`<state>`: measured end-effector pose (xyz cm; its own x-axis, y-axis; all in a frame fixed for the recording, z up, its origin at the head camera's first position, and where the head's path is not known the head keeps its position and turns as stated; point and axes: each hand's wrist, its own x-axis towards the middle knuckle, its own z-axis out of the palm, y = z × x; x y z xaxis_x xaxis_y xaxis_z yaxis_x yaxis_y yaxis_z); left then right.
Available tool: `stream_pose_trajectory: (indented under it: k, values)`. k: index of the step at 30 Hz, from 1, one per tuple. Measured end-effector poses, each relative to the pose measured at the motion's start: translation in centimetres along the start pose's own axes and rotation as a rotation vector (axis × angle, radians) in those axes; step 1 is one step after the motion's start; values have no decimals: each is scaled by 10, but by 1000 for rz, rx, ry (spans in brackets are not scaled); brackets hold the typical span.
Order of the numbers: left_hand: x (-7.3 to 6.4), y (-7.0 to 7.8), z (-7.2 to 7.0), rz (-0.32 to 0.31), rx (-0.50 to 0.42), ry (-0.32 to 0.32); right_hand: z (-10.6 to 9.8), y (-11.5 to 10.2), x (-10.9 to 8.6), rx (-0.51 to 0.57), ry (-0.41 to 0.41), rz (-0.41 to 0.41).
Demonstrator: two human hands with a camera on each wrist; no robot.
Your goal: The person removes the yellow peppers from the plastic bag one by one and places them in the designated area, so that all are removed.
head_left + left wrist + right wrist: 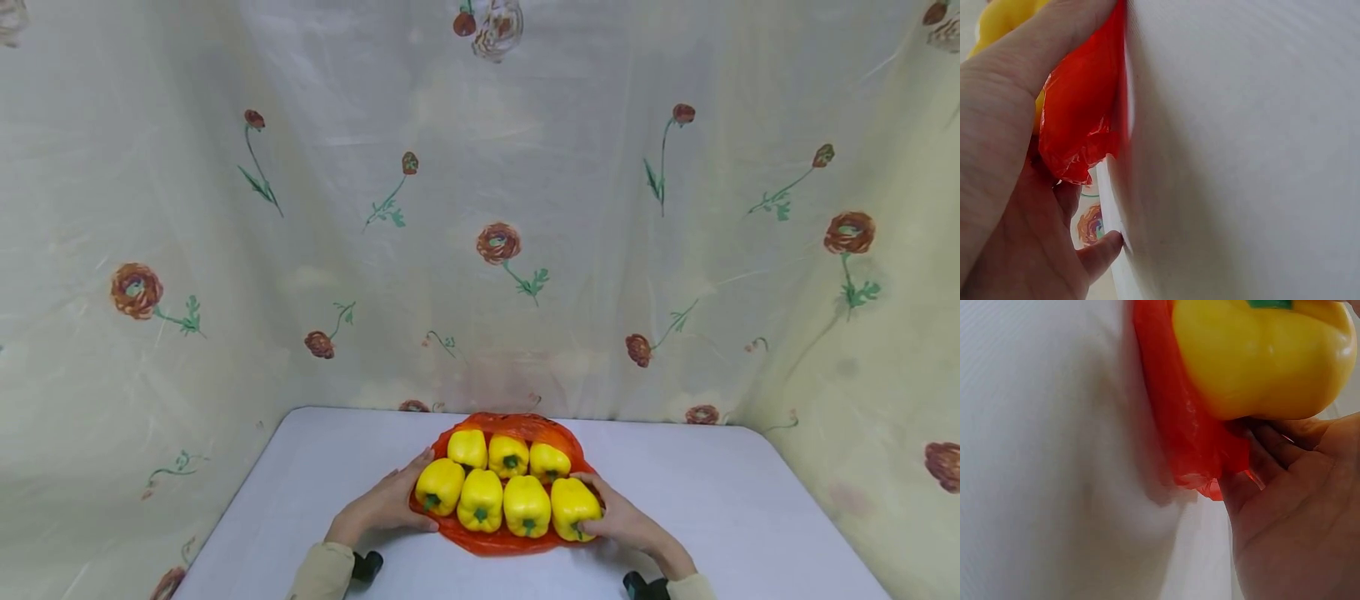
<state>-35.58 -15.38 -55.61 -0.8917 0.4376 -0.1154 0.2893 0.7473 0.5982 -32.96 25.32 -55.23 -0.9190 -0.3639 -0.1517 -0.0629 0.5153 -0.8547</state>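
Pale, glossy sheeting printed with rust-red flowers (585, 208) stands behind and beside a flat white table with rounded far corners (337, 442). Seven blocky, glossy yellow bell peppers (527, 504) lie near the middle of the tabletop: three in the back row, four in front, green stems visible on most. Beneath and around them spreads a crumpled, thin red-orange plastic bag (498, 546), its rim showing in front of and behind the rows. Cannot tell whether the peppers sit inside its mouth or on top of it.

Grip, right: the right hand (630, 525) holds the rightmost front pepper (574, 504), thumb at its front near the stem, fingers round its far side; the right wrist view puts those fingers against the bag edge too. Grip, left: the left hand (382, 504) curves round the bag's left edge, thumb in front, fingers farther back, just beside the leftmost front pepper; firmness cannot be judged. Its little finger appears to touch the tabletop.

Step in hand, judged: steadying the load from both ends. Next move, judged: calls for even inward pressure and a secure hold on the slack film, lest an end pepper roll.

Outermost: beige sleeves (322, 571) and black wrist devices (367, 567).
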Motion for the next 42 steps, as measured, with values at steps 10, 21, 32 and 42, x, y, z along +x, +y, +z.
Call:
stream_pose_trajectory:
  k: [10,21,32,42]
  values:
    - [-2,2,-3,-5,-12,2,-3,-11,-2,-49,28,-21]
    - [-3,0,-2,-2,-25,-10,-4,-25,-12,-61,30,-10]
    - [-3,0,-1,-28,-31,-13,-2,-28,-13,-41,58,25]
    - [-3,-1,-1,-18,-32,-6,-3,-27,-12,-41,75,36]
